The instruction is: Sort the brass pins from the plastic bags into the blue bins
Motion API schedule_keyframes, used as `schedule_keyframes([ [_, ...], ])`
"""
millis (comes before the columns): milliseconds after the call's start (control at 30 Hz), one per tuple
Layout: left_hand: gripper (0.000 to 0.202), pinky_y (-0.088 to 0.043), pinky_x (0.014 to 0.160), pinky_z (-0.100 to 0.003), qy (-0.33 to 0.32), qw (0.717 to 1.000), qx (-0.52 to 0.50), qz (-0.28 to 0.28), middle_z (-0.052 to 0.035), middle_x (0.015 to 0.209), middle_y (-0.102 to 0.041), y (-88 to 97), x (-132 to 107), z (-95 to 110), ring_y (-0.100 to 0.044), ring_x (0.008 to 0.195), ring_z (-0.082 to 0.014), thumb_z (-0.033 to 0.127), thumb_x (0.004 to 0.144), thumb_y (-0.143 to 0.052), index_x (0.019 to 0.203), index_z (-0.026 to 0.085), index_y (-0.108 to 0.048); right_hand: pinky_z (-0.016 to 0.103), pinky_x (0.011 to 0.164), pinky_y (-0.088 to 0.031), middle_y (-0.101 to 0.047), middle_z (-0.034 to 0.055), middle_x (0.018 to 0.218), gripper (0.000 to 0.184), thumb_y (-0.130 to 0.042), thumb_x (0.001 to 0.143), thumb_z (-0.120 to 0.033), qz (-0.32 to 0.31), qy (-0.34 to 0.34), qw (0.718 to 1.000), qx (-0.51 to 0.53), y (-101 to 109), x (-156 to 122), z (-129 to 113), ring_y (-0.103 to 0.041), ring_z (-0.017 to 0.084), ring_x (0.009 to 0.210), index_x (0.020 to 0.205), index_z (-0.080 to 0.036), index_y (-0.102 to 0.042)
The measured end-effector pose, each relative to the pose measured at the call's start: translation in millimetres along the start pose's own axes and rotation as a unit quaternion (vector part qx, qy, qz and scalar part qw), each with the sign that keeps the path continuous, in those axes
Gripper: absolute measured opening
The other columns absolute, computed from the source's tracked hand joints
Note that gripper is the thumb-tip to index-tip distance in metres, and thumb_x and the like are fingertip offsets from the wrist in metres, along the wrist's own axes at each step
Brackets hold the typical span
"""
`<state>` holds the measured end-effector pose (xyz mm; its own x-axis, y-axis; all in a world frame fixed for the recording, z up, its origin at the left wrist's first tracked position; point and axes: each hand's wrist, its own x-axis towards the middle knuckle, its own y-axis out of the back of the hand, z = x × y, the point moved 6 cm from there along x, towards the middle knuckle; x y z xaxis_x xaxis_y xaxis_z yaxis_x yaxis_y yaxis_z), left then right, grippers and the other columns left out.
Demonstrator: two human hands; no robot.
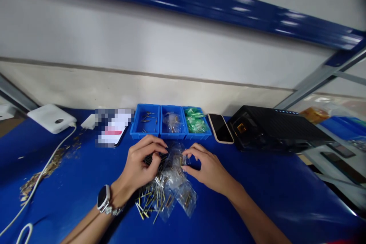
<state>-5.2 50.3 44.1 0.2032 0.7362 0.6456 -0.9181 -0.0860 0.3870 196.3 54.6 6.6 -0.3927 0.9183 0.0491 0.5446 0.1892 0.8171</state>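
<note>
My left hand, with a watch on its wrist, is curled over a dark small part and the pile of metal pins on the blue table. My right hand pinches the edge of a small clear plastic bag between the two hands. More clear bags with pins lie just below. Both hands have fingers closed in a pinch.
Three blue trays stand at the back: one with pins, one with clear bags, one with green parts. A phone and a black box lie right; a white charger, cable and scattered pins lie left.
</note>
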Motion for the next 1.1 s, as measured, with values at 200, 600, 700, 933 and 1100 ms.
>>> schedule_keyframes([
  [200, 0.018, -0.054, 0.081, -0.034, 0.037, 0.997, -0.019, -0.072, -0.0063, 0.103, -0.067, -11.8, -2.1, -7.2, -0.065, 0.092, -0.0175, 0.012, 0.087, -0.057, 0.099, 0.018, -0.07, 0.025, 0.06, -0.045, -0.059, -0.0026, 0.069, 0.011, -0.067, 0.089, -0.021, 0.079, 0.063, 0.992, 0.075, 2.4, 3.9, -3.8, -0.056, 0.012, 0.064, 0.078, -0.021, -0.067],
  [600, 0.015, -0.055, 0.084, -0.029, -0.027, 0.995, -0.068, -0.07, -0.0054, 0.102, -0.07, -7.8, -3.7, -2.3, -0.067, 0.096, -0.0152, 0.009, 0.089, -0.065, 0.098, 0.019, -0.072, 0.034, 0.085, -0.055, -0.073, 0.0079, 0.101, 0.025, -0.064, 0.088, -0.005, 0.189, 0.317, 0.929, -0.032, 24.0, -6.2, -43.3, -0.065, 0.02, 0.097, 0.109, -0.018, -0.068],
  [700, 0.009, -0.055, 0.077, -0.03, -0.004, 0.995, -0.065, -0.081, -0.0057, 0.094, -0.07, -6.0, -1.9, -1.2, -0.067, 0.087, -0.0157, 0.012, 0.087, -0.065, 0.093, 0.017, -0.07, 0.03, 0.067, -0.055, -0.07, 0.0036, 0.08, 0.006, -0.064, 0.09, -0.017, 0.075, 0.203, 0.972, 0.092, 21.0, 6.2, -29.7, -0.065, 0.016, 0.074, 0.088, -0.019, -0.069],
  [933, 0.017, -0.05, 0.065, -0.028, 0.024, 0.995, -0.055, -0.077, -0.0058, 0.078, -0.067, -1.8, -0.7, -3.8, -0.064, 0.071, -0.0148, 0.016, 0.091, -0.054, 0.077, 0.014, -0.063, 0.017, 0.038, -0.046, -0.069, 0.0031, 0.067, 0.021, -0.068, 0.087, -0.035, -0.326, -0.081, 0.819, 0.465, -15.8, -2.3, -12.2, -0.062, 0.01, 0.05, 0.081, -0.015, -0.065],
  [1100, 0.017, -0.049, 0.064, -0.027, 0.015, 0.997, -0.047, -0.059, -0.0055, 0.077, -0.067, 0.2, 0.0, -3.3, -0.063, 0.07, -0.0146, 0.017, 0.091, -0.054, 0.077, 0.015, -0.064, 0.023, 0.044, -0.055, -0.073, 0.0137, 0.102, 0.031, -0.064, 0.09, -0.037, -0.122, -0.106, 0.839, 0.519, -4.4, 13.3, 1.7, -0.071, 0.02, 0.079, 0.112, -0.015, -0.065],
])
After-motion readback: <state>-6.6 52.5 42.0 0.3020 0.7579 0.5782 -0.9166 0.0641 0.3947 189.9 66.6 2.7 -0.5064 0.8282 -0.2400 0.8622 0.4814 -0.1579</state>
